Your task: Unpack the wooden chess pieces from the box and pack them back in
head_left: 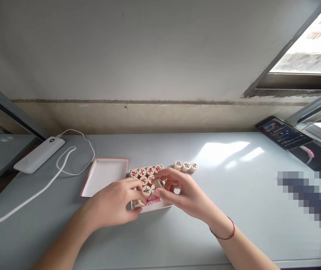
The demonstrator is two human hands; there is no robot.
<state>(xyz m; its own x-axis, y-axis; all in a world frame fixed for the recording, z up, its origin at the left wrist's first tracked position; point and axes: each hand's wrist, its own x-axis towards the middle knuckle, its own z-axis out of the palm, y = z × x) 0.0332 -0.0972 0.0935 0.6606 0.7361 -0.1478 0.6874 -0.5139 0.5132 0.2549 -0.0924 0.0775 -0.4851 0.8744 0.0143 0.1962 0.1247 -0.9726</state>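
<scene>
An open shallow box (164, 204) holds rows of round wooden Chinese chess pieces (143, 180), some marked in red and some in black. Red lines show on its bare floor near the front. My right hand (181, 189) is over the box's right side, pinching one chess piece (159, 183) on edge between thumb and fingers. My left hand (115, 202) is curled around the front left corner, thumb outside and fingers inside, holding the box. A pale rounded shape, perhaps another piece, is partly hidden by those fingers.
Small stacks of chess pieces (186, 166) stand right of the box. The box lid (108, 172) lies upturned to the left. Farther left are a white power bank (39, 154) and its cable (48, 183). A phone (284, 132) leans at the back right, near the wall.
</scene>
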